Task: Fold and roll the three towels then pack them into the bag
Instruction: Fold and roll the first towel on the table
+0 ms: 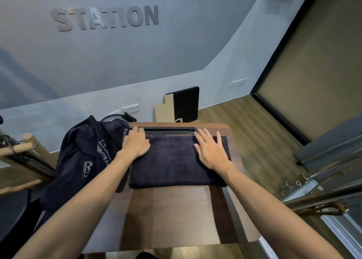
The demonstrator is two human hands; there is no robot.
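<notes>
One folded towel [176,164] lies flat across the far half of the wooden tabletop [168,215]; a heap of more dark towels [86,156] with white printed lettering is bunched at the tabletop's left edge and spills over it — how many are in the heap cannot be told. Two hands are in view. The folded towel is dark navy, plush, a wide rectangle with a doubled near edge, its right end reaching almost to the tabletop's right edge and its far edge just beside a black slotted strip [168,130]. The left hand [136,144] rests palm down on the towel's far left corner, fingers bent over that edge; its grip pinches nothing that can be seen. The right hand [212,150] presses flat on the right part, fingers straight and spread, holding nothing. The near half of the tabletop is bare wood — wooden floor [260,141] lies to the right.
</notes>
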